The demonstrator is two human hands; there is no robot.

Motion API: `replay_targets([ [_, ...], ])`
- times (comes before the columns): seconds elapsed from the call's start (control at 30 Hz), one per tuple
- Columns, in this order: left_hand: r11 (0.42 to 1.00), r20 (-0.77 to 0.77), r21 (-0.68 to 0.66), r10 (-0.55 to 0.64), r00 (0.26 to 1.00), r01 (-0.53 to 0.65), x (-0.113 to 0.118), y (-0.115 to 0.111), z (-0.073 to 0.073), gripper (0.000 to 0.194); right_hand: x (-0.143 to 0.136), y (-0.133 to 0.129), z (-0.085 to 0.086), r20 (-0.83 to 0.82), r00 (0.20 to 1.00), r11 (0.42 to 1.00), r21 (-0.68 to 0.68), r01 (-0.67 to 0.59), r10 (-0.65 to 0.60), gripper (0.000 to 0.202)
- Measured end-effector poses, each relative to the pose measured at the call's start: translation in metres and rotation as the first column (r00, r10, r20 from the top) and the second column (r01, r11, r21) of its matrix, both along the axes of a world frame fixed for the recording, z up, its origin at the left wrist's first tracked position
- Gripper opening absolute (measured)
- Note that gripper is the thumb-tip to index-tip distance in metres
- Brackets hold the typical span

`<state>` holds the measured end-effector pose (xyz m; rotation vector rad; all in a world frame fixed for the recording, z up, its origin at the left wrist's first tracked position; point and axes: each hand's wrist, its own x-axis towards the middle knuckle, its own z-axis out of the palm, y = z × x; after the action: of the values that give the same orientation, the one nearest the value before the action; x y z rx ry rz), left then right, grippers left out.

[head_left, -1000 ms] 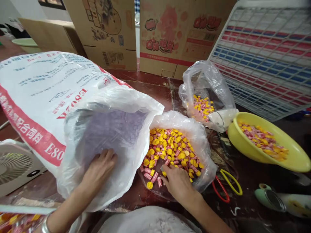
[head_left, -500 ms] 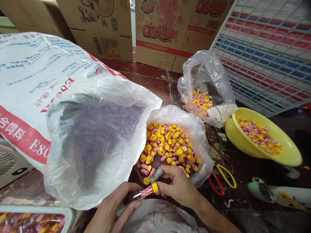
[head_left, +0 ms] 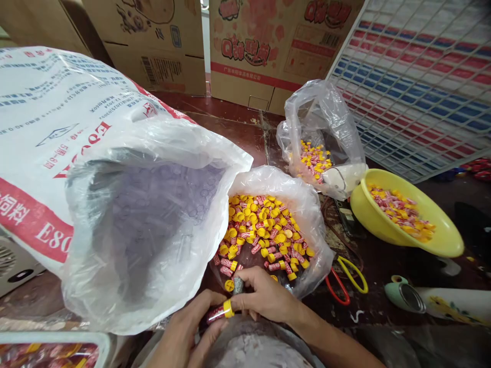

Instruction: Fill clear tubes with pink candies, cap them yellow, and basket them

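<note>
Clamped between the thumb and fingers of the left hand (head_left: 194,327) was a clear tube (head_left: 217,315) with red-and-white rolls inside, held low and tilted in front of the person. Its yellow cap (head_left: 229,308) met the thumb of the right hand (head_left: 270,299); whether those curled fingers gripped it could not be told. Under that forefinger sat a grey speckled piece (head_left: 238,285) (worn or held, it was unclear). Just beyond, an open plastic bag (head_left: 307,197) held loose yellow caps and more small rolls, spread around a bare patch. To its left gaped a big printed sack (head_left: 99,117), clear tubes lying inside. A white-rimmed tub (head_left: 104,341), at the lower left, contained filled, capped tubes. Farther back, a second plastic bag (head_left: 339,115) and a tilted yellow bowl (head_left: 383,236) both held similar yellow and pinkish pieces.
</note>
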<state>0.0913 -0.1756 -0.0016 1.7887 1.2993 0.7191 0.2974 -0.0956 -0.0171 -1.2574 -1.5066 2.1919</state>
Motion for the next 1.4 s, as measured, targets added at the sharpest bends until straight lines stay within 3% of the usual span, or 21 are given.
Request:
replay_targets([
  [0.07,0.999,-0.072,0.032,0.030,0.997,-0.028,-0.019,-0.002,-0.006,0.021,0.002,0.007,0.003,0.049,0.999,0.991,0.132,-0.014,0.007,0.031],
  [0.1,0.995,-0.117,0.067,0.084,0.990,-0.077,-0.031,-0.002,-0.008,0.025,0.004,0.011,0.005,0.107,0.994,0.961,0.278,-0.003,-0.028,0.025],
  [0.13,0.985,-0.172,0.098,0.157,0.973,-0.141,-0.043,-0.001,-0.010,0.026,0.005,0.015,0.007,0.174,0.982,0.888,0.459,-0.010,-0.079,0.019],
  [0.2,0.954,-0.347,0.099,0.300,0.889,-0.284,-0.062,0.008,-0.009,0.023,0.004,0.021,0.007,0.298,0.945,0.635,0.758,-0.147,-0.136,0.013],
  [0.27,0.920,-0.579,0.028,0.333,0.744,-0.390,-0.068,0.026,-0.004,0.023,-0.001,0.022,0.002,0.447,0.891,0.409,0.829,-0.381,-0.076,0.013],
  [0.3,0.905,-0.668,-0.006,0.313,0.675,-0.426,-0.065,0.036,-0.001,0.027,-0.005,0.020,-0.002,0.520,0.853,0.343,0.811,-0.474,-0.049,0.011],
  [0.37,0.893,-0.757,-0.035,0.270,0.595,-0.450,-0.054,0.059,0.002,0.034,-0.014,0.015,-0.011,0.623,0.778,0.297,0.760,-0.578,-0.081,0.009],
  [0.5,0.892,-0.743,-0.059,0.260,0.616,-0.447,-0.037,0.088,-0.002,0.027,-0.019,0.007,-0.022,0.667,0.731,0.344,0.727,-0.595,-0.144,0.016],
  [0.57,0.891,-0.699,-0.071,0.276,0.660,-0.448,-0.041,0.088,-0.005,0.024,-0.012,0.009,-0.020,0.621,0.774,0.385,0.749,-0.539,-0.123,0.021],
  [0.63,0.895,-0.626,-0.070,0.304,0.719,-0.440,-0.049,0.080,-0.004,0.024,-0.001,0.012,-0.014,0.522,0.838,0.460,0.790,-0.406,-0.157,0.017],
  [0.73,0.859,-0.225,-0.191,0.433,0.873,-0.476,-0.055,0.057,0.003,0.036,0.011,0.014,-0.001,0.294,0.917,0.595,0.800,-0.081,-0.269,0.010],
  [0.77,0.833,-0.039,-0.277,0.489,0.872,-0.479,-0.053,0.048,0.007,0.039,0.013,0.013,0.004,0.204,0.938,0.645,0.764,0.027,-0.281,0.008],
  [0.83,0.782,0.239,-0.446,0.573,0.784,-0.436,-0.044,0.033,0.011,0.043,0.013,0.009,0.013,0.030,0.964,0.761,0.620,0.190,-0.266,0.006],
  [0.9,0.761,0.323,-0.523,0.593,0.737,-0.383,-0.031,0.023,0.013,0.043,0.010,0.004,0.019,-0.095,0.961,0.847,0.455,0.273,-0.259,0.013],
  [1.07,0.749,0.408,-0.604,0.584,0.702,-0.272,-0.013,0.013,0.011,0.042,0.004,0.003,0.029,-0.181,0.953,0.926,0.249,0.284,-0.244,0.025],
  [1.23,0.734,0.449,-0.641,0.596,0.666,-0.225,-0.012,0.012,0.011,0.043,0.007,0.005,0.032,-0.217,0.958,0.949,0.212,0.233,-0.187,0.025],
  [1.4,0.789,0.422,-0.595,0.469,0.776,-0.154,-0.009,0.011,0.008,0.048,0.001,0.003,0.021,-0.281,0.943,0.976,0.069,0.205,-0.178,0.046],
])
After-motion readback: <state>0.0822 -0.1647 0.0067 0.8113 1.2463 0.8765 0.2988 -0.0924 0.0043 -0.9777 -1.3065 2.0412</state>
